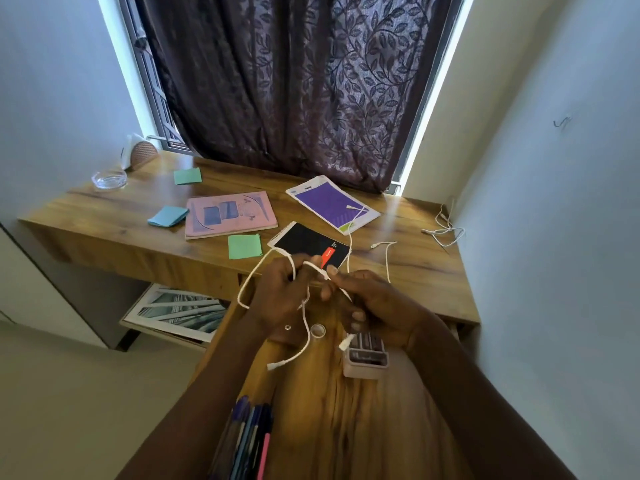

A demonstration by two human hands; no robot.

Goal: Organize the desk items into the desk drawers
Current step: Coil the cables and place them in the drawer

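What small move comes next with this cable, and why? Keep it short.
Probably wind the dangling tail into the loop first. The left hand and right hand both grip the white cable above the open drawer, yet its ends hang loose; dropped now, it would likely sprawl over the tape roll.

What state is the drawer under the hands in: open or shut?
Open: the drawer is pulled out, with pens and a tape roll visible inside.

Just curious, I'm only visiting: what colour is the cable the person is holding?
White; the cable shows best in the head view.
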